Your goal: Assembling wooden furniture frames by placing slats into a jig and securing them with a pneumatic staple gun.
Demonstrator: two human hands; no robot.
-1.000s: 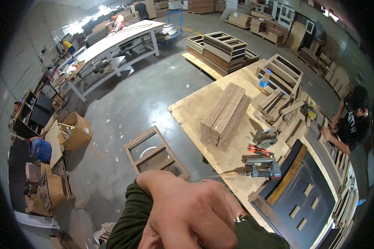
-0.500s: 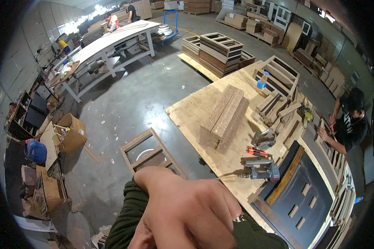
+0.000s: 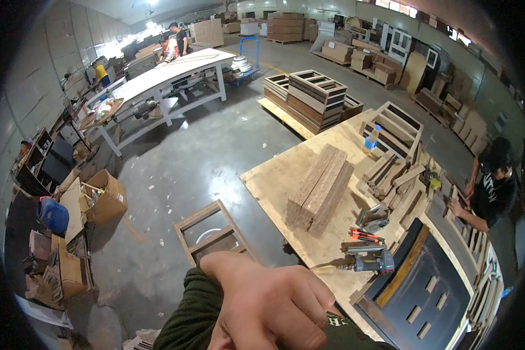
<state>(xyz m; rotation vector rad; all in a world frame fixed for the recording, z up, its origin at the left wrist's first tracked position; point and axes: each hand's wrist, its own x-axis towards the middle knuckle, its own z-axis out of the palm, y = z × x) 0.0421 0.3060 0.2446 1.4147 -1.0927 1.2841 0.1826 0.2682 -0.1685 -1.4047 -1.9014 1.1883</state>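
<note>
My left hand (image 3: 268, 303) fills the bottom middle, very close, with the back of the hand and the bent knuckles uppermost. Its wrist bends out of a dark green sleeve (image 3: 192, 309). The fingers curl downward, so whatever they may hold is hidden beneath them. Nothing shows of my right hand. Just beyond my wrist, lower down, is a wooden frame (image 3: 207, 224) with crossbars, and a round white object (image 3: 207, 232) is visible through it. To the right, the plywood-topped table (image 3: 268, 181) carries a stack of wooden beams (image 3: 319, 189), a cordless drill (image 3: 364, 261) and a red-handled tool (image 3: 364, 235).
A dark panel (image 3: 429, 280) with small wooden blocks lies on the table's right, near wood offcuts (image 3: 391, 172) and a bottle (image 3: 371, 139). A co-worker (image 3: 496, 186) handles slats at far right. Cartons (image 3: 105, 195) stand left; a long white table (image 3: 169, 79) stands behind.
The whole view has shifted, so the room sits slightly lower and further right. My left hand also appears lower and a little right, its fingers still curled.
</note>
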